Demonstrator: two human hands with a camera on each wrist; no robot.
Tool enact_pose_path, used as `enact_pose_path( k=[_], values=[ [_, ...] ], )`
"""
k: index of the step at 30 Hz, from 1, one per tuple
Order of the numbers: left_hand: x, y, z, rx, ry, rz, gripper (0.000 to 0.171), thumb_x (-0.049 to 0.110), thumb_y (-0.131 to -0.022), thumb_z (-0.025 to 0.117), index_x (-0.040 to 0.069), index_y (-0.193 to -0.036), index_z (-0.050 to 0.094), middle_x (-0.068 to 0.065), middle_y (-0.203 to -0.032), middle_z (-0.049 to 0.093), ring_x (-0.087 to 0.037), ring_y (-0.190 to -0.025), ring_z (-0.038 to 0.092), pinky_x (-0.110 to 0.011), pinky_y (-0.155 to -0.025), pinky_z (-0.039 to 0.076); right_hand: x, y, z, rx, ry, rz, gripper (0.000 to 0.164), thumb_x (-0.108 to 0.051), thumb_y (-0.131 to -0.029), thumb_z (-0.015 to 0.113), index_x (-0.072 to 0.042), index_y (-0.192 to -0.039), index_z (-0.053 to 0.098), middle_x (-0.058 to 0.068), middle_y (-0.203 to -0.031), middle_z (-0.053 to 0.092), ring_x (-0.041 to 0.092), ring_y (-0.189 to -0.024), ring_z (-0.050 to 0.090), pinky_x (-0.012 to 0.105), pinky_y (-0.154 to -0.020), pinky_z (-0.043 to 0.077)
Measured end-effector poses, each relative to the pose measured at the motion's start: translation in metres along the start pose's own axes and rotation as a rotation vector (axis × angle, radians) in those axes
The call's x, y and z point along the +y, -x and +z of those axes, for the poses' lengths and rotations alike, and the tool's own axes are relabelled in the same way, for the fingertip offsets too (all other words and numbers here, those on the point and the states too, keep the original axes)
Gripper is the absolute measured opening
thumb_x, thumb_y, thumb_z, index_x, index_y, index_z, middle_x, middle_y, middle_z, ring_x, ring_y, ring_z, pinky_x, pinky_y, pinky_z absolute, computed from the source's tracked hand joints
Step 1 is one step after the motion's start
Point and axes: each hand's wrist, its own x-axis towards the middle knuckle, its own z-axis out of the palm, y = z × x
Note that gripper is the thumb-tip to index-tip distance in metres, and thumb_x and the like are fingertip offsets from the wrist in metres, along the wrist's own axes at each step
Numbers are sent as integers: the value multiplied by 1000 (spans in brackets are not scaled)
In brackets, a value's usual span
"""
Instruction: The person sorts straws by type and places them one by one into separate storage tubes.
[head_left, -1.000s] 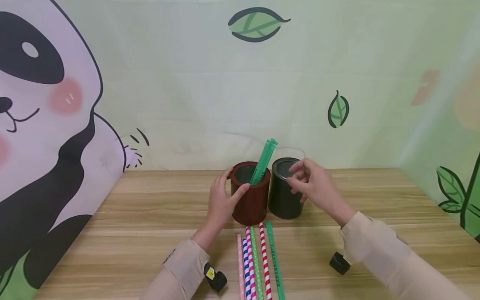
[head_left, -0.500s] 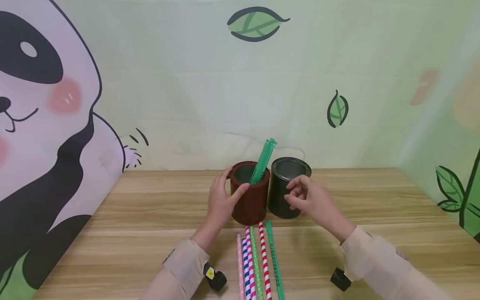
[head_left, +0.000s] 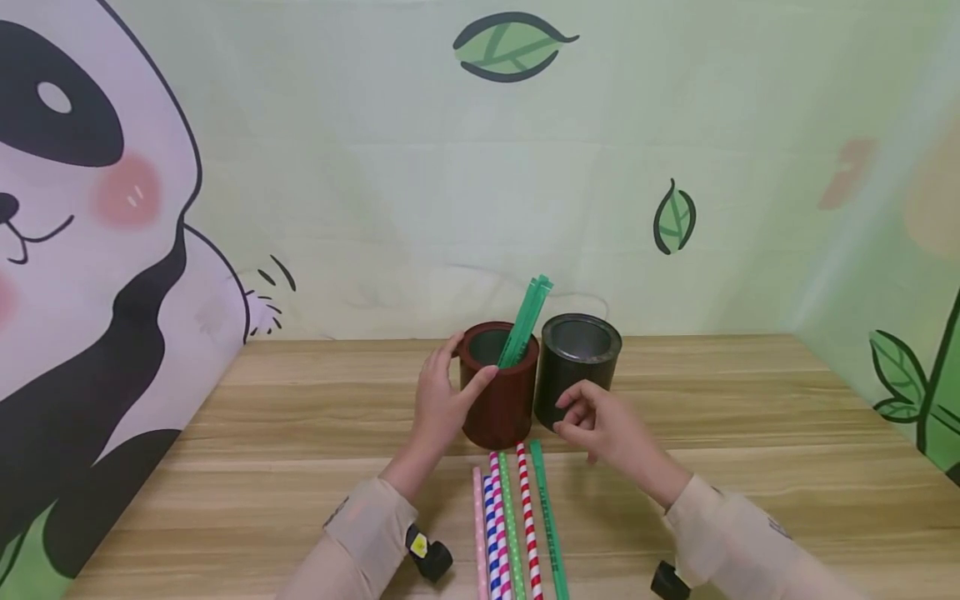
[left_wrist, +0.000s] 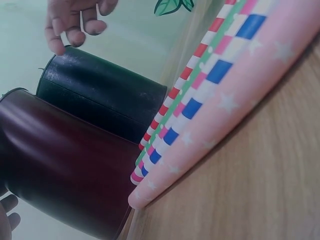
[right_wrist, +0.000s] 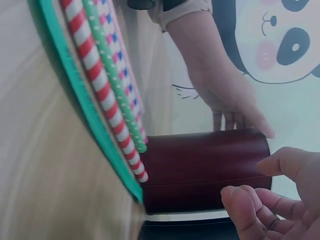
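Note:
My left hand (head_left: 442, 400) holds the dark red cup (head_left: 497, 417) from its left side, thumb at the near rim and fingers round the far side. Several green wrapped sticks (head_left: 525, 323) lean together inside this cup, tops jutting past the rim. Beside it on the right stands a black cup (head_left: 573, 371) with nothing seen in its mouth. My right hand (head_left: 603, 429) hovers in front of the black cup, fingers loosely bent and nothing between them. In the right wrist view, the right fingers (right_wrist: 240, 205) overlap the dark red cup.
Paper straws lie in a row before the cups: pink with stars (head_left: 478, 525), blue-striped (head_left: 492, 533), pink-striped, green-dotted (head_left: 510, 517) and red-striped (head_left: 528, 517). One green wrapped stick (head_left: 549, 517) lies to their right. A panda-printed backdrop (head_left: 375, 208) rises behind the wooden table (head_left: 300, 400).
My right hand has come down from the black cup's rim, slightly leftward and toward me, uncovering the cup's mouth. My left hand and the dark red cup keep their place.

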Motion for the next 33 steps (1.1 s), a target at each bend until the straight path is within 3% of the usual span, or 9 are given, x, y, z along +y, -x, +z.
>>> enact_pose_path(
  k=[9, 26, 33],
  values=[
    [1, 0, 0, -6, 10, -1, 71, 37, -86, 70, 8, -144, 41, -15, -139, 52, -32, -129, 46, -53, -106, 41, 15, 6, 18, -46, 75, -1, 22, -8, -85, 67, 0, -103, 59, 6, -82, 61, 13, -64, 53, 23, -50, 49],
    [1, 1, -1, -3, 24, 11, 70, 37, -85, 70, 8, -143, 43, -15, -138, 52, -32, -130, 46, -54, -108, 38, 29, 11, 42, -161, 108, 25, 22, -6, -82, 68, 4, -99, 58, 3, -75, 59, 9, -53, 51, 23, -45, 46],
    [1, 1, -2, -11, 32, 10, 71, 38, -86, 70, 7, -143, 42, -16, -139, 52, -32, -129, 46, -54, -107, 39, 33, 13, 52, -171, 173, 47, 25, -14, -81, 74, -1, -94, 57, -1, -69, 54, 9, -49, 50, 22, -44, 43]
  ],
)
